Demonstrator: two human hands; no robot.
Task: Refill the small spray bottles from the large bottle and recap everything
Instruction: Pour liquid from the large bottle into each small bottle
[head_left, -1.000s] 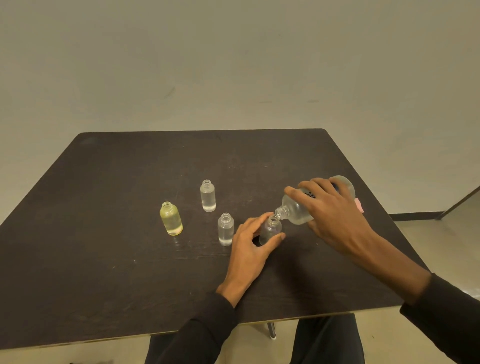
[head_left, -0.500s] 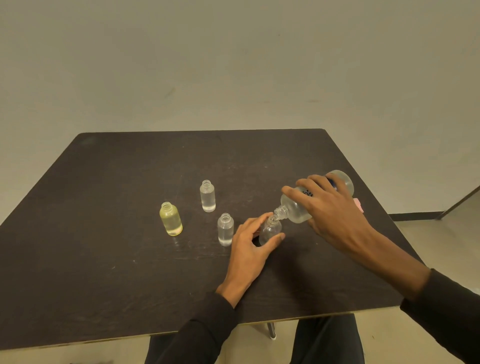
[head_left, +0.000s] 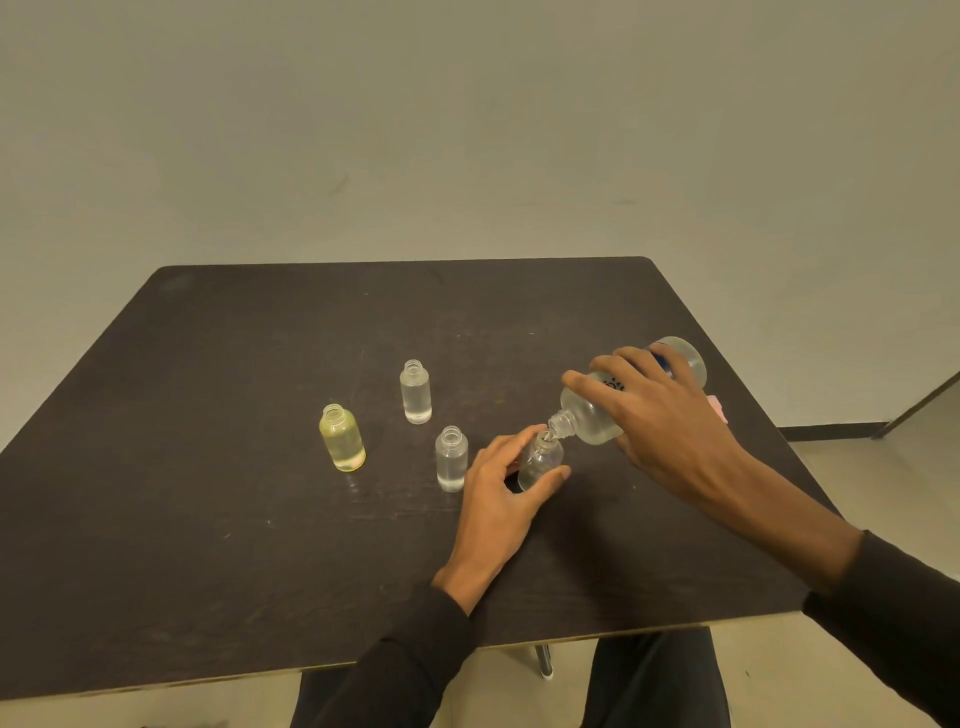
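Note:
My right hand (head_left: 665, 431) grips the large clear bottle (head_left: 589, 415), tilted with its open neck down over the mouth of a small clear bottle (head_left: 540, 460). My left hand (head_left: 501, 493) holds that small bottle upright on the dark table (head_left: 208, 519) between thumb and fingers. Three other small uncapped bottles stand to the left: a clear one (head_left: 451, 459) closest, a clear one (head_left: 415, 391) further back, and a yellowish one (head_left: 342, 437) at the far left. All three hold liquid.
A small pink object (head_left: 716, 407) lies on the table behind my right hand, partly hidden. Something pink also shows under my left fingers. The table's near edge runs just above my knees; its right edge is close to my right forearm.
The large bottle's base has risen a little, steepening the tilt, and its neck now sits at the small bottle's mouth. My left hand has stayed in place.

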